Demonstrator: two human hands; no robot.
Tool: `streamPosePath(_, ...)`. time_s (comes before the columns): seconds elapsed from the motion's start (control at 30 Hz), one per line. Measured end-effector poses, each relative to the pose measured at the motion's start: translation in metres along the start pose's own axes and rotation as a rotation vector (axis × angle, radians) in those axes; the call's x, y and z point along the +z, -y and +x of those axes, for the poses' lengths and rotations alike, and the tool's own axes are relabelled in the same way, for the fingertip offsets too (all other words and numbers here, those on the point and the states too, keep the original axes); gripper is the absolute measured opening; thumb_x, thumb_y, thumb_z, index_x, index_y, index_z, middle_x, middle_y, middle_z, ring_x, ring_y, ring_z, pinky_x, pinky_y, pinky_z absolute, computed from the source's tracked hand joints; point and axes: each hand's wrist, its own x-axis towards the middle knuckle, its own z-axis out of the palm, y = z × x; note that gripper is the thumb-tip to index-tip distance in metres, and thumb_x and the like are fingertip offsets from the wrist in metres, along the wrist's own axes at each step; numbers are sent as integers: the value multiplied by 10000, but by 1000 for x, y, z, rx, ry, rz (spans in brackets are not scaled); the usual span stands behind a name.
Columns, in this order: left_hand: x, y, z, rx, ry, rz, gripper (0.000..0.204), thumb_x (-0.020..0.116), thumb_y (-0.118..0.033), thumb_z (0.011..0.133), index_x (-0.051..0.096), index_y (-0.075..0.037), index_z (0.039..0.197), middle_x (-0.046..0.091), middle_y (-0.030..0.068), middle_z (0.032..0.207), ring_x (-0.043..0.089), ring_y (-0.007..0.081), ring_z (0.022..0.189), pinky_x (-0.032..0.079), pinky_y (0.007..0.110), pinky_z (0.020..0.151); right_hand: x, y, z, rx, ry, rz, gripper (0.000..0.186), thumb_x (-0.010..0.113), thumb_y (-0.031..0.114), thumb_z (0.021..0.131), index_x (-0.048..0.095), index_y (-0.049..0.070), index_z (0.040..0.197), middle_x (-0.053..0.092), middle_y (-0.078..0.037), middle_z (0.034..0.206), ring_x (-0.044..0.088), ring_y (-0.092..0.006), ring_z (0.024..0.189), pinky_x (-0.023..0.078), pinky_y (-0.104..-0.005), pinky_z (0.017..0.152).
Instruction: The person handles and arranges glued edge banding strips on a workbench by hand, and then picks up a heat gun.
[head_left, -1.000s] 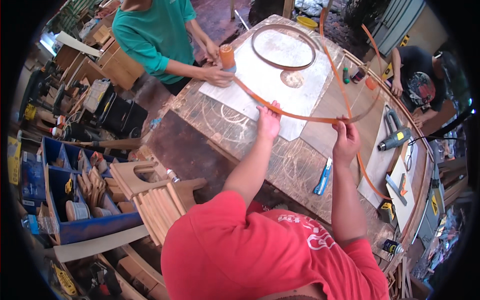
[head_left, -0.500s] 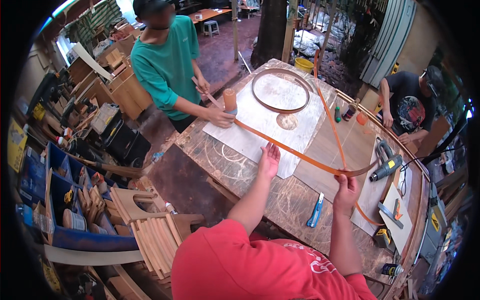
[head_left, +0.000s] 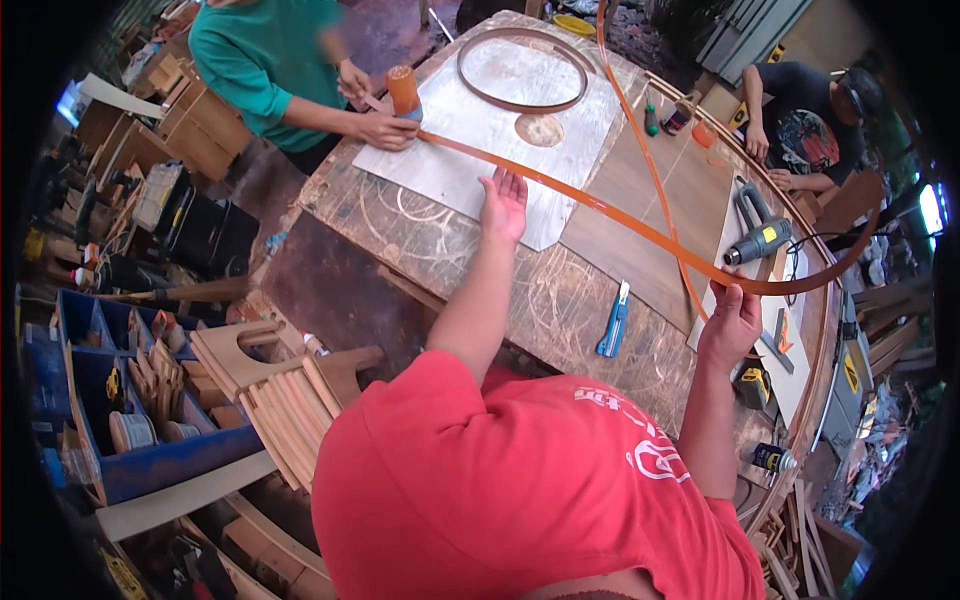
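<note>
Long orange-brown strip (head_left: 600, 207), thin, narrow, nearly straight, curved upward at right

Soft daylight lights the tabletop (head_left: 555, 300); corners blacken.

Glossy smooth orange strip (head_left: 600, 207), scuffed wooden table (head_left: 545, 298)

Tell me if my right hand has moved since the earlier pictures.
Yes: judged against the blue knife on the table, your right hand has shifted rightward and closer to you.
</note>
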Motion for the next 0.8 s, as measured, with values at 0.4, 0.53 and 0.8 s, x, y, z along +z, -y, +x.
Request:
streamPosePath(0.4,9,-3,17,52,-17,4,565,476,-517,890,479,-75,1243,535,46,1217,513,160,1073,425,326,954,-41,10,8,-30,-37,102,340,632,206,882,551,-38,1105,600,-148,1081,601,-223,1006,535,-342,867)
streamPosePath(0.53,8,-7,24,73,-4,-12,513,514,-494,880,514,-98,1205,554,13,1149,523,143,1027,426,310,945,-57,15,11,-12,-63,79,333,645,216,874,550,-24,1084,589,-136,1072,584,-216,1040,532,-330,869)
streamPosePath(0.8,13,-7,24,41,101,-47,382,594,-418,859,556,-115,1088,594,-17,1008,563,120,932,460,282,886,-76,18,14,14,-64,58,390,625,239,886,535,-33,1149,593,-147,1093,599,-202,990,525,-300,854)
